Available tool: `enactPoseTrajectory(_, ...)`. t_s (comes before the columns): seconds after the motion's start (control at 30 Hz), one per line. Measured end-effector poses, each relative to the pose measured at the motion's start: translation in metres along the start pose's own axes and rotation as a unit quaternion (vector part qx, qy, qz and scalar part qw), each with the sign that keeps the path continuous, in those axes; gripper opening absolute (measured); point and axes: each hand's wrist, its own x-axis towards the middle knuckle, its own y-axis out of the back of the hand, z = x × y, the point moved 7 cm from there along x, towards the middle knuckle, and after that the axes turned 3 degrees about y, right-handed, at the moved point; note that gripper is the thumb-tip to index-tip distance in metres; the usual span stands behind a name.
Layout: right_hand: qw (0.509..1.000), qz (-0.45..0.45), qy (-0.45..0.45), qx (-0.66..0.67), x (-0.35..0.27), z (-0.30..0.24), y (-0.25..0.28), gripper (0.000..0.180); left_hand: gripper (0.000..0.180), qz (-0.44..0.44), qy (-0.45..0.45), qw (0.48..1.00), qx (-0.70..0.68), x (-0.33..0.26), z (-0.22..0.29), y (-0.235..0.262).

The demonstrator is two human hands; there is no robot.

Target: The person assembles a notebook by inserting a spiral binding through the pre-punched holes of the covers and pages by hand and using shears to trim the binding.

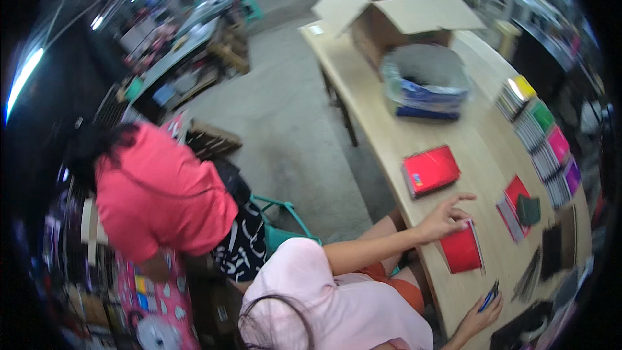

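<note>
My left hand (446,218) reaches out over the near edge of the long wooden table (382,123), fingers spread, fingertips resting on the top edge of a red notebook (461,250) that lies flat. My right hand (483,314) is lower at the table's edge, closed around a small blue pen-like thing (489,298). My pale pink shirt and some hair fill the bottom centre of the view.
A red wrapped pack (431,170), a plastic-wrapped bundle (424,84) and an open cardboard box (395,13) sit further along the table. Rows of coloured notebooks (541,139) line its far side. A person in a pink-red shirt (162,188) bends at the left by a teal stool (285,220).
</note>
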Motion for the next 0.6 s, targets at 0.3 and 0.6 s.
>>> enactPoseTrajectory(0.3, 0.998, 0.031, -0.030, -0.042, 0.009, -0.014, 0.045, 0.056, 0.067, 0.081, 0.008, 0.995, -0.062, -0.019, -0.002, 0.022)
enactPoseTrajectory(0.6, 0.920, 0.190, 0.078, 0.334, 0.063, -0.097, 0.090, 0.040, 0.072, 0.124, -0.015, 0.992, -0.030, -0.019, -0.012, 0.043)
